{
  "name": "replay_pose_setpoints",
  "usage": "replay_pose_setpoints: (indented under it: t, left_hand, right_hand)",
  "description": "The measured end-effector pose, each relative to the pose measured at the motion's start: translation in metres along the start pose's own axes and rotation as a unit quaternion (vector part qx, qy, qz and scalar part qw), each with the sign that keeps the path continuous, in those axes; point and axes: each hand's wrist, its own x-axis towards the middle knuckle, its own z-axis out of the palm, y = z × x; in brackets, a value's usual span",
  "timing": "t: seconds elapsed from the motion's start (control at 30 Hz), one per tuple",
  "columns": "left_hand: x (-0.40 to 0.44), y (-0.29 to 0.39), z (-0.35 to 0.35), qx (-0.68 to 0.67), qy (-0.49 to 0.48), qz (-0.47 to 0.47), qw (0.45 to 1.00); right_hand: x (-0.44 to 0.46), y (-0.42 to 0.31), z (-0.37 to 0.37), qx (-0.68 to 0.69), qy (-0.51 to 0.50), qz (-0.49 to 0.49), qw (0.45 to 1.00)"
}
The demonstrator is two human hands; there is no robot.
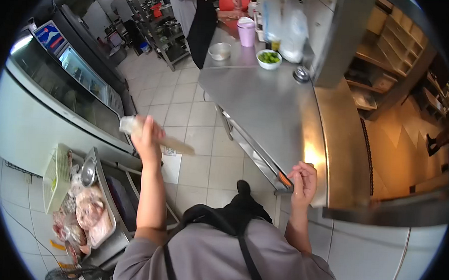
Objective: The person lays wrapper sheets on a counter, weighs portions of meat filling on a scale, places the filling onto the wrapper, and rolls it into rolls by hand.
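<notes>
My left hand (pixel 148 136) is closed around a long, pale beige packet (pixel 176 145) that looks wrapped in clear plastic; motion blurs it, so its contents cannot be made out. One end sticks out left of the fist, the other to the right, above the tiled floor. My right hand (pixel 304 183) is raised by the near edge of the steel counter (pixel 266 107), its fingers loosely curled and no object visible in them. Just left of it, an orange-handled item (pixel 285 180) lies at the counter's edge; whether the hand touches it is unclear.
On the counter's far part stand a bowl of green pieces (pixel 269 59), a pink container (pixel 246 32), a clear bowl (pixel 219 51) and a round metal bell-like item (pixel 301 74). A co-worker in a black apron (pixel 202 29) is there. Left are glass-door fridges (pixel 61 83) and a tray of bagged meat (pixel 113 225).
</notes>
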Motion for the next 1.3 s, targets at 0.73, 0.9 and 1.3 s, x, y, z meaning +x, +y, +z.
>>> replay_pose_setpoints:
  t: [0.73,0.9,1.3]
  left_hand:
    - [0.376,-0.143,-0.230,0.118,-0.018,-0.046,0.992]
    - [0.462,-0.161,-0.264,0.134,0.014,-0.029,0.991]
    - [0.662,-0.217,-0.314,0.332,-0.006,0.038,0.942]
  right_hand:
    - [0.218,0.187,0.660,0.016,-0.383,-0.272,0.883]
    - [0.247,0.219,0.738,0.008,-0.396,-0.278,0.875]
    - [0.359,0.322,0.910,-0.042,-0.434,-0.352,0.828]
